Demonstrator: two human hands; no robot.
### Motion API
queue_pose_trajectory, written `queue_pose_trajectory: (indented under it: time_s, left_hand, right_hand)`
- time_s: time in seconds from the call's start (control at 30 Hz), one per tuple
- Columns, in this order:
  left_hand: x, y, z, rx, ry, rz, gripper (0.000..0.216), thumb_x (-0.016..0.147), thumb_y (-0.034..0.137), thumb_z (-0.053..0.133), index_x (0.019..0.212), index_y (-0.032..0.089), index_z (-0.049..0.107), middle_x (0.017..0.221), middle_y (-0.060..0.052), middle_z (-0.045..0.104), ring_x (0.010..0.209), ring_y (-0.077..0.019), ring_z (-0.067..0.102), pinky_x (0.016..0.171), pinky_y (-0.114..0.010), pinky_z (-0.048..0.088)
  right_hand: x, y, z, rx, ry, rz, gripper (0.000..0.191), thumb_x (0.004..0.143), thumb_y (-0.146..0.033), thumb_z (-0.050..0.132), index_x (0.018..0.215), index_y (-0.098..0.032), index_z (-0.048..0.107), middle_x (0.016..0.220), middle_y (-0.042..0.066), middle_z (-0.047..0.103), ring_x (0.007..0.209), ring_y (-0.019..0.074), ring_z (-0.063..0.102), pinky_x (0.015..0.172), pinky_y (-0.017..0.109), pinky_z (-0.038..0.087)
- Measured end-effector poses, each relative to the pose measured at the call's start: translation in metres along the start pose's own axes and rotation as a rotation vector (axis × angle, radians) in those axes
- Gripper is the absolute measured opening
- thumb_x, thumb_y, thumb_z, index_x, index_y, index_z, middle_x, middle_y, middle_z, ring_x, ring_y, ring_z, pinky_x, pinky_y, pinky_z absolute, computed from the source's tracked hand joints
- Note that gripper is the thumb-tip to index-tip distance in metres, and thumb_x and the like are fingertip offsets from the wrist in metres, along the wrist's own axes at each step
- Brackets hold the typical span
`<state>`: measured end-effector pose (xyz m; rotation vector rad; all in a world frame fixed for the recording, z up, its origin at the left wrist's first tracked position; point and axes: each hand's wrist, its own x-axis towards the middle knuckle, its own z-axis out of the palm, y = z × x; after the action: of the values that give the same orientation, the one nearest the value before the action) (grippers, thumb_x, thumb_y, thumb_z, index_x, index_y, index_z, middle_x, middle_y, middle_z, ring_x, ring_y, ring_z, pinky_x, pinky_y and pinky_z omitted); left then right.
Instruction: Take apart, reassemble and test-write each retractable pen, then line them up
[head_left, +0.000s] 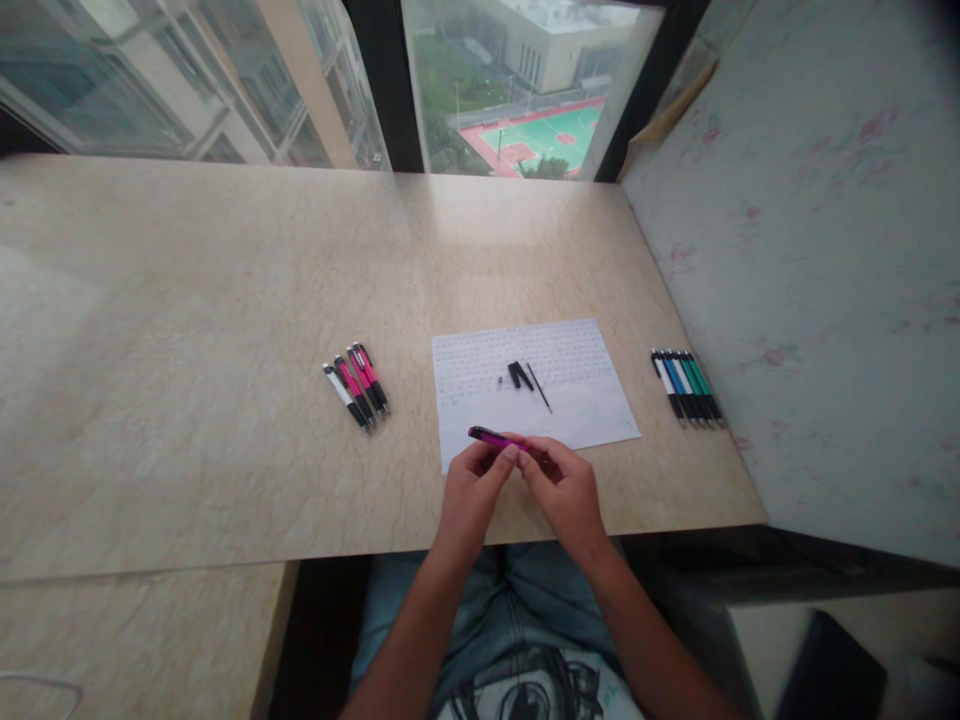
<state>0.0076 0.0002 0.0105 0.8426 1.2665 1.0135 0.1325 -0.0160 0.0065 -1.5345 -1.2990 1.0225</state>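
My left hand [474,485] and my right hand [562,485] meet over the near edge of a white sheet of paper [592,400]. Both are closed on a magenta pen barrel [489,436], which sticks out to the left of my left fingers. On the paper beyond lie small black pen parts [519,375], a thin black refill [539,388] and a tiny piece [499,380].
Several pink, black and white pens [358,385] lie left of the paper. Several blue, green and white pens [687,386] lie at the right, near a pale wall [810,280]. The beige table [225,350] ends at a window.
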Motion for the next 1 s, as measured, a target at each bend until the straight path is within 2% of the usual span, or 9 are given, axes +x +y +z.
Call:
queue_pose_trajectory:
  time_s: [0.1, 0.2, 0.33, 0.43, 0.57, 0.7, 0.83, 0.93, 1.0]
  left_hand:
    - [0.003, -0.001, -0.002, 0.017, -0.067, -0.011, 0.033, 0.081, 0.040, 0.069, 0.104, 0.017, 0.073, 0.078, -0.004, 0.068, 0.072, -0.0159, 0.058, 0.065, -0.026, 0.044]
    - [0.006, -0.002, -0.008, 0.102, -0.070, 0.050, 0.037, 0.081, 0.037, 0.068, 0.113, 0.019, 0.069, 0.074, -0.001, 0.063, 0.067, -0.0136, 0.055, 0.062, -0.024, 0.042]
    - [0.006, -0.002, -0.022, 0.330, -0.006, 0.181, 0.023, 0.084, 0.033, 0.064, 0.101, 0.019, 0.071, 0.072, -0.001, 0.062, 0.064, -0.0137, 0.056, 0.060, -0.025, 0.042]
    - [0.004, -0.001, -0.030, 0.433, 0.042, 0.238, 0.019, 0.085, 0.032, 0.063, 0.096, 0.019, 0.072, 0.070, -0.002, 0.065, 0.063, -0.0145, 0.057, 0.060, -0.025, 0.043]
    - [0.003, -0.003, -0.031, 0.446, 0.068, 0.254, 0.018, 0.085, 0.032, 0.063, 0.094, 0.019, 0.072, 0.074, -0.003, 0.068, 0.064, -0.0158, 0.060, 0.062, -0.026, 0.044]
    - [0.003, -0.004, -0.031, 0.417, 0.072, 0.269, 0.017, 0.085, 0.032, 0.064, 0.092, 0.020, 0.073, 0.078, -0.004, 0.071, 0.067, -0.0168, 0.062, 0.063, -0.026, 0.045]
    - [-0.001, -0.002, -0.033, 0.361, 0.034, 0.268, 0.019, 0.087, 0.036, 0.061, 0.086, 0.019, 0.071, 0.073, -0.003, 0.068, 0.061, -0.0149, 0.058, 0.058, -0.025, 0.042]
    - [-0.006, -0.001, -0.033, 0.314, -0.051, 0.268, 0.028, 0.091, 0.038, 0.056, 0.075, 0.018, 0.067, 0.066, -0.002, 0.063, 0.057, -0.0134, 0.053, 0.056, -0.025, 0.040]
    - [-0.010, -0.001, -0.030, 0.305, -0.113, 0.263, 0.033, 0.093, 0.039, 0.052, 0.070, 0.018, 0.065, 0.063, -0.001, 0.060, 0.056, -0.0133, 0.053, 0.057, -0.025, 0.040]
  right_hand:
    - [0.002, 0.004, -0.004, 0.047, 0.013, 0.042, 0.020, 0.087, -0.036, 0.064, 0.093, -0.019, 0.072, 0.080, 0.005, 0.073, 0.069, 0.0188, 0.066, 0.062, 0.029, 0.052]
    - [0.014, 0.012, -0.018, -0.102, 0.143, -0.025, 0.019, 0.086, -0.037, 0.065, 0.089, -0.019, 0.071, 0.076, 0.004, 0.071, 0.066, 0.0176, 0.064, 0.060, 0.029, 0.050]
    - [0.042, 0.026, -0.041, -0.446, 0.334, -0.208, 0.020, 0.089, -0.035, 0.061, 0.087, -0.017, 0.070, 0.073, 0.004, 0.068, 0.060, 0.0162, 0.057, 0.059, 0.029, 0.046]
    - [0.059, 0.035, -0.048, -0.614, 0.368, -0.289, 0.020, 0.090, -0.032, 0.058, 0.089, -0.016, 0.069, 0.074, 0.005, 0.067, 0.061, 0.0165, 0.056, 0.063, 0.030, 0.044]
    - [0.068, 0.042, -0.043, -0.734, 0.332, -0.297, 0.019, 0.091, -0.030, 0.056, 0.093, -0.016, 0.069, 0.076, 0.005, 0.067, 0.065, 0.0177, 0.056, 0.066, 0.031, 0.043]
    - [0.061, 0.037, -0.040, -0.715, 0.288, -0.267, 0.022, 0.090, -0.033, 0.057, 0.101, -0.017, 0.068, 0.076, 0.005, 0.067, 0.064, 0.0175, 0.054, 0.066, 0.031, 0.043]
    - [0.037, 0.022, -0.038, -0.492, 0.266, -0.233, 0.026, 0.093, -0.038, 0.052, 0.079, -0.019, 0.064, 0.068, 0.002, 0.061, 0.060, 0.0159, 0.052, 0.061, 0.028, 0.041]
    - [0.015, 0.017, -0.028, -0.257, 0.085, -0.178, 0.037, 0.096, -0.037, 0.045, 0.064, -0.021, 0.055, 0.056, -0.002, 0.050, 0.053, 0.0138, 0.049, 0.054, 0.026, 0.037]
    - [0.005, 0.020, -0.019, -0.214, -0.004, -0.198, 0.039, 0.095, -0.035, 0.045, 0.058, -0.021, 0.049, 0.052, -0.004, 0.045, 0.049, 0.0125, 0.044, 0.052, 0.026, 0.034]
